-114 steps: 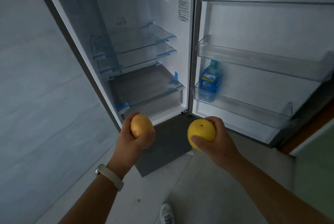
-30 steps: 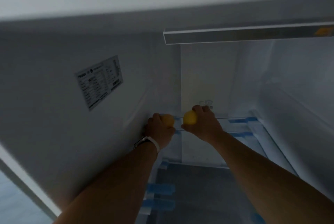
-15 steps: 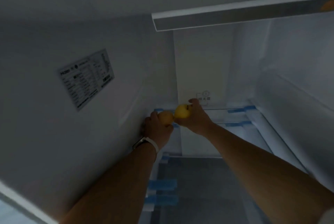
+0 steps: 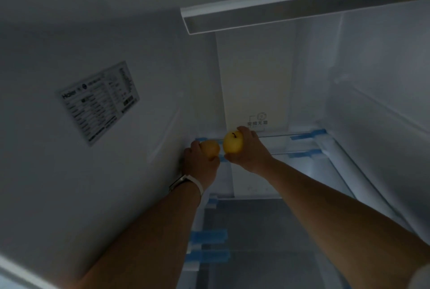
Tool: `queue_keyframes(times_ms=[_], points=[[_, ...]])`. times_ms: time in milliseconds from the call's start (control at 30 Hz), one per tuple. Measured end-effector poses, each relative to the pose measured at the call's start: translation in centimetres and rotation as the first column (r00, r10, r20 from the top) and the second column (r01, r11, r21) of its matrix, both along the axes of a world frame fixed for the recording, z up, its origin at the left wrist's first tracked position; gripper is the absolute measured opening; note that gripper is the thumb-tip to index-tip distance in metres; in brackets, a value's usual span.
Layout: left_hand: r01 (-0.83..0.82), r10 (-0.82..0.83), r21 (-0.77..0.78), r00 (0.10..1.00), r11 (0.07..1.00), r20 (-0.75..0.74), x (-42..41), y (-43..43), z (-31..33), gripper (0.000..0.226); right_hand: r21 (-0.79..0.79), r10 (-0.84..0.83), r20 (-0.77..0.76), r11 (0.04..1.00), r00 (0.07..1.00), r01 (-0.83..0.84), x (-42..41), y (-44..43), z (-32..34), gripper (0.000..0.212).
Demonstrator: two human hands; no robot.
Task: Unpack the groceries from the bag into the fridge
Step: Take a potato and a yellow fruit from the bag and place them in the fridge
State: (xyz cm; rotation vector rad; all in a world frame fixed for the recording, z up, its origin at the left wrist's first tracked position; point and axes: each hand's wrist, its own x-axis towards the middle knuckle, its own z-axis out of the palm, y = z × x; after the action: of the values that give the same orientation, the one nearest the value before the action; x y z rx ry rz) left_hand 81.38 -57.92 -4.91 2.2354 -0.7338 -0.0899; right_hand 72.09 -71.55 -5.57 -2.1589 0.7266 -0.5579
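Both my arms reach deep into the dim fridge. My left hand (image 4: 200, 163) grips an orange-yellow fruit (image 4: 210, 148) close to the left inner wall. My right hand (image 4: 250, 151) holds a brighter yellow fruit (image 4: 233, 142) with a dark stem spot facing me. The two fruits almost touch, side by side, at the back left of the glass shelf (image 4: 302, 136). Whether either fruit rests on the glass I cannot tell. A watch band sits on my left wrist. The grocery bag is out of view.
A label sticker (image 4: 99, 102) is on the fridge's left wall (image 4: 69, 172). A light bar (image 4: 290, 12) spans the top. Blue tape strips (image 4: 307, 136) hold the glass shelves. A second shelf lies just below, and a dark lower shelf (image 4: 256, 230) lies under my arms.
Since a second ago the right hand with its yellow fruit has shifted left, closing up to the left hand's fruit. Earlier still, I stood outside the open fridge holding both fruits.
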Motion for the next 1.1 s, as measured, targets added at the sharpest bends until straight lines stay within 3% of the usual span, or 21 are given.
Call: queue_keyframes(times_ms=[167,267,333,433,533,600,633,700,800,933,1100], points=[[-0.013,0.013,0.007,0.999,1.0,0.048,-0.7,0.5,0.5,0.068,0.032,0.0,-0.026,0.999,1.0,0.001,-0.7,0.2,0.4,0.114],[-0.016,0.019,-0.024,0.994,1.0,0.108,-1.3,0.7,0.8,0.067,0.003,-0.018,-0.033,1.0,0.999,0.018,-1.6,0.6,0.9,0.111],[-0.028,0.032,-0.053,0.996,0.998,0.083,-2.1,1.1,1.5,0.054,-0.008,-0.04,-0.006,0.999,0.999,0.04,-2.2,0.9,1.3,0.101],[0.047,-0.039,-0.058,0.989,0.997,0.141,-3.6,1.9,2.4,0.012,-0.007,-0.1,0.058,0.995,0.993,0.101,-3.2,1.7,1.9,0.075],[0.104,-0.083,-0.083,0.97,0.991,0.227,-4.8,3.2,2.3,0.03,-0.082,-0.108,0.089,0.99,0.99,0.115,-5.1,3.3,2.0,0.056],[0.103,-0.076,-0.159,0.983,0.982,0.167,-6.0,4.5,2.1,0.011,-0.276,-0.071,0.045,0.958,0.996,0.08,-6.5,4.4,1.5,0.05],[0.092,-0.07,-0.179,0.989,0.979,0.127,-6.6,5.2,1.8,0.016,-0.366,-0.048,-0.004,0.929,0.999,0.043,-7.0,5.0,1.2,0.05],[0.107,-0.097,-0.158,0.993,0.982,0.07,-7.9,6.6,1.5,0.049,-0.464,-0.018,-0.082,0.886,0.996,-0.022,-7.8,5.7,0.9,0.051],[0.111,-0.097,-0.115,0.988,0.987,0.118,-9.7,8.9,0.8,0.056,-0.518,-0.007,-0.125,0.854,0.992,-0.059,-9.1,6.8,1.5,0.051],[0.044,-0.026,-0.191,0.995,0.981,0.097,-11.7,11.7,0.2,0.057,-0.547,0.017,-0.211,0.827,0.977,-0.132,-11.2,8.3,2.0,0.052],[0.091,-0.069,-0.095,0.973,0.991,0.218,-13.8,14.9,0.4,0.058,-0.544,0.037,-0.289,0.816,0.957,-0.196,-13.9,10.9,2.9,0.055]])
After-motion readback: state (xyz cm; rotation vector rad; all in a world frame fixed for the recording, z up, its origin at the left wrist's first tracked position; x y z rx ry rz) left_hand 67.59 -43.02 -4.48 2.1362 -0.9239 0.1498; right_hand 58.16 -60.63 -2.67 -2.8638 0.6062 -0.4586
